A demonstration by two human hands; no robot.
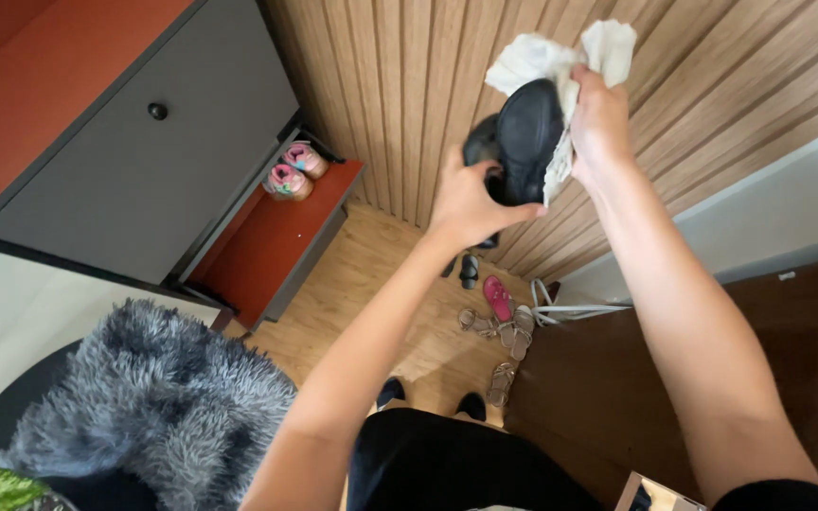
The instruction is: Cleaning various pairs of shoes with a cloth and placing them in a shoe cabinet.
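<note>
up at about one o'clock of the view, raised in front of the slatted wood wall, the black shoe is held between both hands: the left hand is wrapped around its lower end from beneath, fingers closed on it, while the right hand presses a bunched white cloth against its side, gripping the cloth tight. to wipe well, i judge the left hand should keep the shoe steady and turn it bit by bit so the cloth reaches each face, with the cloth's loose corners kept folded in (they flap above the hand now). down at six o'clock the floor carries a scatter of sandals, a pink one among them, well below the hands and not in their way. at ten o'clock a grey cabinet with a dark knob stands over a red shelf holding a pair of small pink shoes. at eight o'clock a grey furry cushion lies close beside the left forearm, near enough to brush if the elbow drops.
</note>
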